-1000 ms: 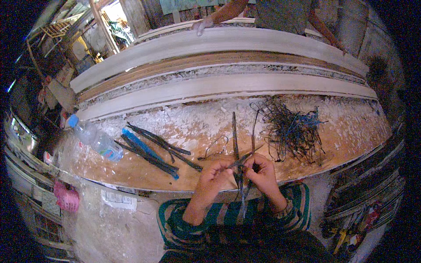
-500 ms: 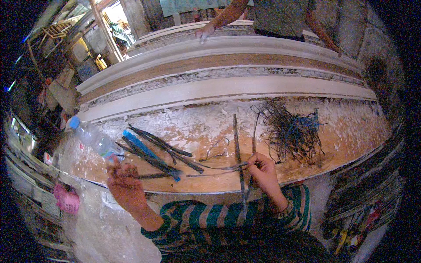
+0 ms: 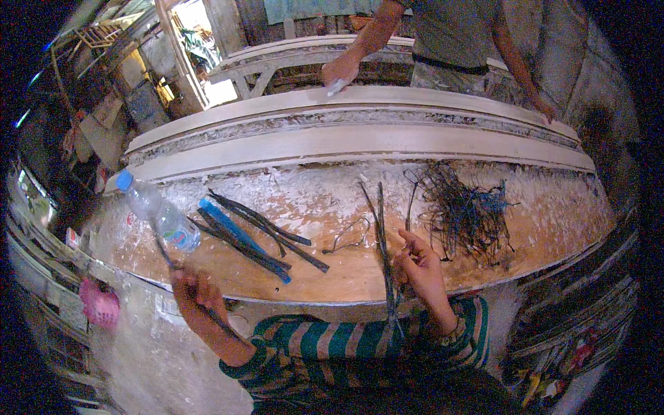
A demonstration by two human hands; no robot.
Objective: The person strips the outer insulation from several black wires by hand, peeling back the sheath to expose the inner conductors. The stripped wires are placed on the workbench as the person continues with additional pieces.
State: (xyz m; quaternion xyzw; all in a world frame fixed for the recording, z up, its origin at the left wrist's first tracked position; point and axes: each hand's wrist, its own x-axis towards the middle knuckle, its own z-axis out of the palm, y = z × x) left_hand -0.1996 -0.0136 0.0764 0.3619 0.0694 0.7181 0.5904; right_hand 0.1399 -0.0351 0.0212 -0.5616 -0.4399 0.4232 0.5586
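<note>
In my left hand (image 3: pixel 200 289), at the table's near edge, the fingers are closed round a long dark flat strip (image 3: pixel 166 253). One end of it points up toward the plastic bottle; the other trails down along my forearm. My right hand (image 3: pixel 422 266) is over the table with its index finger stretched and fingers apart. Just left of it, long black strips (image 3: pixel 382 238) lie close together, hanging over the near edge. A thin dark strand (image 3: pixel 411 207) runs beneath the right hand. Between my hands lies a group of black strips (image 3: pixel 266 228) with a blue strip (image 3: pixel 238 242).
A tangled heap of black and blue strands (image 3: pixel 470 214) lies at the right. The clear bottle (image 3: pixel 159 211) with a blue cap lies at the left. Long white moldings (image 3: pixel 415 138) cross the table's far side, where another person's hand (image 3: pixel 342 72) holds something white. A pink basket (image 3: pixel 100 304) stands below left.
My left hand has taken up a dark strip. A strip that my right hand pinched now lies beside the long one, and its fingers have spread. The co-worker's hand has moved along the molding.
</note>
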